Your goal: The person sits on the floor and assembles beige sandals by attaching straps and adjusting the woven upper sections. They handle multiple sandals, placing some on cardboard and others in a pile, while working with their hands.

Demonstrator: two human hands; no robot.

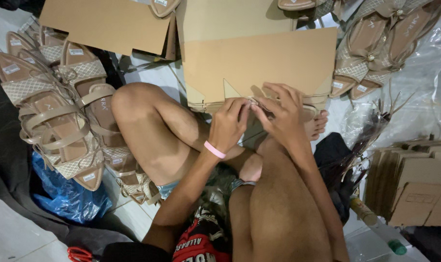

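I sit cross-legged on the floor. My left hand (pixel 228 123), with a pink band on its wrist, and my right hand (pixel 278 114) meet over my shins and pinch something small between the fingertips; what it is I cannot make out. Just beyond the fingers lies a stack of flat brown cardboard box blanks (pixel 259 63). A beige sandal (pixel 308 110) sits partly hidden under my right hand, next to my toes.
A heap of beige strappy sandals (pixel 60 121) lies at left, with more sandals (pixel 375 48) at upper right. More cardboard blanks (pixel 104 22) lie at top left, and folded ones (pixel 414 184) stand at right. There is a blue plastic bag (pixel 67 196), clear plastic wrap (pixel 424 97) and a bottle (pixel 375 225).
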